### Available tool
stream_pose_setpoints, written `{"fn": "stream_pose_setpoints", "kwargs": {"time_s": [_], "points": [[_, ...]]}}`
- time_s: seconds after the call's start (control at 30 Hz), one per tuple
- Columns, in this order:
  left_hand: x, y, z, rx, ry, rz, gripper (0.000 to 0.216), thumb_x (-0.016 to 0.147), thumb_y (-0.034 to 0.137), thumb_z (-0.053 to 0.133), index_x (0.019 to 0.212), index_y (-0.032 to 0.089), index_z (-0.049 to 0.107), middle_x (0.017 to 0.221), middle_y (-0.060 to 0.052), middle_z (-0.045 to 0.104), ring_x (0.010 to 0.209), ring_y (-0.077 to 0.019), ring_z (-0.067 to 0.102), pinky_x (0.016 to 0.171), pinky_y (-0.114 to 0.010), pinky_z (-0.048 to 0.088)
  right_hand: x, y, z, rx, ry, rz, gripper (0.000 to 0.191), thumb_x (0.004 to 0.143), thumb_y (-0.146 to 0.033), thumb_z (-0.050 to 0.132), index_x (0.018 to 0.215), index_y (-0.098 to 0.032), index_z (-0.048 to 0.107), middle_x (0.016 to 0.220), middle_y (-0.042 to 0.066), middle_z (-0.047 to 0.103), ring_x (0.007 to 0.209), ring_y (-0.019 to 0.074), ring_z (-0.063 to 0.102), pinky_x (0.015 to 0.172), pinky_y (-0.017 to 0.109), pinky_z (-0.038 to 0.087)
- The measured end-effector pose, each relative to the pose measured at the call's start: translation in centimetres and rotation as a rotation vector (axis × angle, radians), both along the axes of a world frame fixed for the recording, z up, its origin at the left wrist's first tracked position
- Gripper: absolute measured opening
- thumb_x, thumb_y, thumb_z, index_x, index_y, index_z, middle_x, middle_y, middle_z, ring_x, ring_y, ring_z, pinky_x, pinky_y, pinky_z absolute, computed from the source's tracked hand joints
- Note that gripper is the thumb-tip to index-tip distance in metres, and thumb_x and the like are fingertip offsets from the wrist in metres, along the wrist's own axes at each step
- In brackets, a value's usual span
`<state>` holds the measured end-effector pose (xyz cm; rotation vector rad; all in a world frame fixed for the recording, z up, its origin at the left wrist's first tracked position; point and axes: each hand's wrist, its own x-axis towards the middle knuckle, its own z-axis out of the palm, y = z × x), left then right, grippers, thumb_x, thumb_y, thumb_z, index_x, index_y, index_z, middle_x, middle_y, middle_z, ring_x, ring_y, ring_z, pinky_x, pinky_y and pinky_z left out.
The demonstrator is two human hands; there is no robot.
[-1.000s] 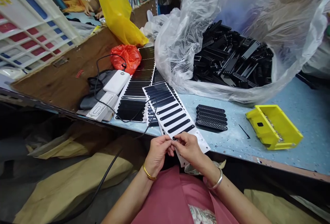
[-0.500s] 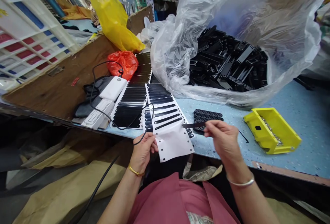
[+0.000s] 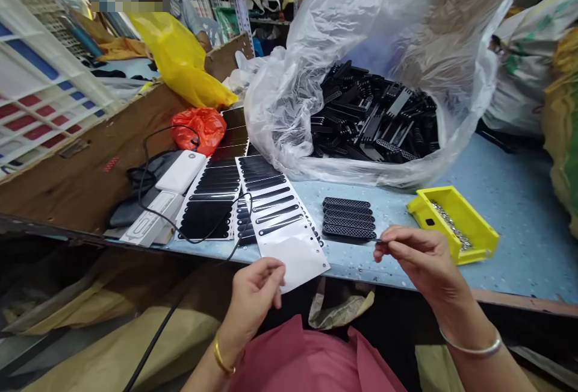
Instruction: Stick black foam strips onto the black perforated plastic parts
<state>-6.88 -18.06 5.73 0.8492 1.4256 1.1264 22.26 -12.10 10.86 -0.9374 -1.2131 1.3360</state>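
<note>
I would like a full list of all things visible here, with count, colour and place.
sticker sheets: several, white with black strips, table's near edge
mesh grilles: four, black, beside the sheets
tray: one, yellow, right
clear bag: one, holding black parts, behind
power bank: one, white, left
red bag: one, left rear
yellow bag: one, rear
table: one, blue
left hand: holds sheet's end
right hand: pinches thin dark strip
</note>
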Motion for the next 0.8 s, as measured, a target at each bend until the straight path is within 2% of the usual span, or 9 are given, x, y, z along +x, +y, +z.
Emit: {"fn": "stream_pose_setpoints", "kwargs": {"time_s": [0.1, 0.17, 0.23, 0.37, 0.43, 0.53, 0.67, 0.73, 0.8], "points": [[3.1, 3.5, 1.0, -0.086, -0.297, -0.203, 0.043, 0.076, 0.054, 0.071, 0.084, 0.013, 0.068, 0.062, -0.006, 0.066, 0.040, -0.0131, 0.058, 0.035, -0.019, 0.032, -0.1, -0.2, -0.5, 0.053, -0.042, 0.100, 0.005, 0.079, -0.025, 0.079, 0.082, -0.022, 0.081, 0.070, 0.006, 0.071, 0.061, 0.0202, 0.069, 0.059, 0.035, 0.058], [4.5, 6.0, 1.1, -0.113, -0.403, -0.303, 0.048, 0.076, 0.060, 0.068, 0.080, 0.011, 0.066, 0.059, -0.008, 0.066, 0.040, -0.0145, 0.059, 0.034, -0.019, 0.031, 0.0, -0.3, -0.7, 0.064, -0.081, 0.145, 0.006, 0.081, -0.023, 0.076, 0.085, -0.021, 0.080, 0.072, 0.006, 0.072, 0.063, 0.0196, 0.069, 0.061, 0.035, 0.058], [5.3, 7.9, 1.0, -0.102, -0.421, -0.364, 0.047, 0.077, 0.059, 0.067, 0.076, 0.012, 0.065, 0.057, -0.008, 0.066, 0.039, -0.0145, 0.059, 0.033, -0.019, 0.029, 0.2, -0.5, -0.8, 0.056, -0.117, 0.161, 0.006, 0.081, -0.023, 0.076, 0.085, -0.021, 0.080, 0.074, 0.006, 0.073, 0.064, 0.0196, 0.070, 0.062, 0.034, 0.059], [5.5, 9.6, 0.6, -0.022, -0.330, -0.439, 0.029, 0.069, 0.038, 0.078, 0.071, 0.012, 0.064, 0.056, -0.006, 0.067, 0.038, -0.0112, 0.057, 0.035, -0.017, 0.026, 0.8, -0.8, -0.7, 0.036, -0.153, 0.166, 0.007, 0.079, -0.025, 0.078, 0.083, -0.019, 0.080, 0.074, 0.007, 0.073, 0.063, 0.0201, 0.071, 0.060, 0.034, 0.060], [5.4, 10.0, 0.4, -0.012, -0.309, -0.435, 0.024, 0.065, 0.029, 0.080, 0.067, 0.012, 0.064, 0.055, -0.005, 0.066, 0.038, -0.0101, 0.056, 0.035, -0.017, 0.025, 1.3, -0.8, -0.8, 0.014, -0.139, 0.152, 0.008, 0.077, -0.024, 0.079, 0.082, -0.019, 0.080, 0.075, 0.007, 0.072, 0.062, 0.0199, 0.071, 0.061, 0.034, 0.060], [5.5, 10.8, 0.5, -0.031, -0.317, -0.352, 0.020, 0.061, 0.023, 0.080, 0.062, 0.012, 0.063, 0.053, -0.004, 0.065, 0.038, -0.0091, 0.054, 0.036, -0.018, 0.026, 1.9, -0.6, -1.4, -0.062, -0.034, 0.090, 0.019, 0.073, -0.029, 0.082, 0.088, -0.019, 0.080, 0.080, 0.009, 0.074, 0.069, 0.0237, 0.074, 0.063, 0.035, 0.061], [5.8, 11.7, 1.2, -0.001, -0.339, -0.237, 0.019, 0.061, 0.023, 0.080, 0.064, 0.012, 0.064, 0.056, -0.004, 0.066, 0.042, -0.0100, 0.056, 0.039, -0.019, 0.031, 2.4, 0.0, -2.4, -0.219, 0.084, -0.185, 0.033, 0.071, -0.034, 0.084, 0.099, -0.019, 0.078, 0.088, 0.012, 0.077, 0.069, 0.0245, 0.074, 0.051, 0.031, 0.058], [6.1, 12.2, 1.6, 0.005, -0.350, -0.217, 0.020, 0.062, 0.023, 0.080, 0.067, 0.012, 0.064, 0.058, -0.004, 0.067, 0.045, -0.0105, 0.057, 0.041, -0.019, 0.033, 2.5, 0.5, -2.9, -0.263, 0.073, -0.287, 0.031, 0.070, -0.034, 0.085, 0.094, -0.016, 0.078, 0.085, 0.012, 0.077, 0.065, 0.0210, 0.072, 0.048, 0.028, 0.056], [6.3, 12.7, 2.0, 0.006, -0.360, -0.212, 0.021, 0.061, 0.023, 0.081, 0.068, 0.012, 0.064, 0.059, -0.004, 0.067, 0.045, -0.0104, 0.057, 0.043, -0.020, 0.034, 2.4, 1.1, -3.2, -0.270, 0.062, -0.326, 0.031, 0.067, -0.036, 0.087, 0.087, -0.014, 0.078, 0.081, 0.011, 0.076, 0.061, 0.0185, 0.069, 0.047, 0.027, 0.055]]}}
